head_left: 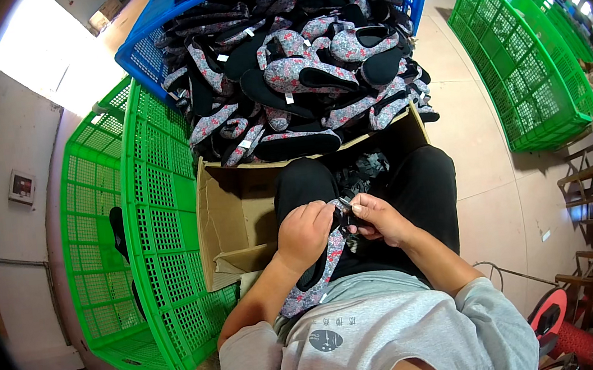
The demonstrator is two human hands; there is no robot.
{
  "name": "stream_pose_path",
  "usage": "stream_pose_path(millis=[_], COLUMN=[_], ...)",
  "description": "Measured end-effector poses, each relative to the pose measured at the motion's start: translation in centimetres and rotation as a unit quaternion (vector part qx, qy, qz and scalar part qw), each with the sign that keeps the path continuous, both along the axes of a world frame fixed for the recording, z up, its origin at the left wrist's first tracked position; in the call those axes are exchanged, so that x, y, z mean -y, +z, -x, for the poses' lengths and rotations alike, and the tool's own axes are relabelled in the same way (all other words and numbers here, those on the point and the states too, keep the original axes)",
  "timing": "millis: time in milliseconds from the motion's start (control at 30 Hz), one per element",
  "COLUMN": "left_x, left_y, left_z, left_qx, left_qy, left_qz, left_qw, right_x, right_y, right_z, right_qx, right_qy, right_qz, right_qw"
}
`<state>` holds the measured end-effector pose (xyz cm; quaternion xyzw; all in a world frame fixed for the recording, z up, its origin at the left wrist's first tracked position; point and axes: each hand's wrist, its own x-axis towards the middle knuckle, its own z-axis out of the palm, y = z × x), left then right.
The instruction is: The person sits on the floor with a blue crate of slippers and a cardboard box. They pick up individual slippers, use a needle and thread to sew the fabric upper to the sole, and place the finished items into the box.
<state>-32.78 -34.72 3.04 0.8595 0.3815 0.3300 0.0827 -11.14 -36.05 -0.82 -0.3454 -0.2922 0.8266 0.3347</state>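
A floral grey-and-pink slipper with a dark lining lies along my lap, its heel end toward my shirt. My left hand is closed around its upper end, the fingers pressed together. Close against it, my right hand pinches a small dark tool with a shiny metal part at the slipper's edge. The exact kind of tool is too small to tell. Beyond my knees, a heap of similar floral slippers with black soles and white tags fills a blue crate.
The blue crate stands in front, above an open cardboard box by my knees. Green mesh crates stand close on my left, another green crate at far right. Wooden stools and a red round object are on the right.
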Motion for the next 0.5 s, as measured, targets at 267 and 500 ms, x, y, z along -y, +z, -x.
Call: stream_pose_path(millis=[267,500], left_x=[0.9,2.4], left_y=[0.6,1.0], left_z=[0.4,0.9], left_qx=[0.047,0.059], left_qy=[0.003,0.071], left_qz=[-0.042,-0.031], left_qw=[0.998,0.995], right_x=[0.2,1.8], right_y=[0.1,0.5], right_z=[-0.2,0.3], right_qx=[0.009,0.004], right_qy=[0.011,0.002], right_qz=[-0.045,-0.145], right_qw=[0.999,0.989])
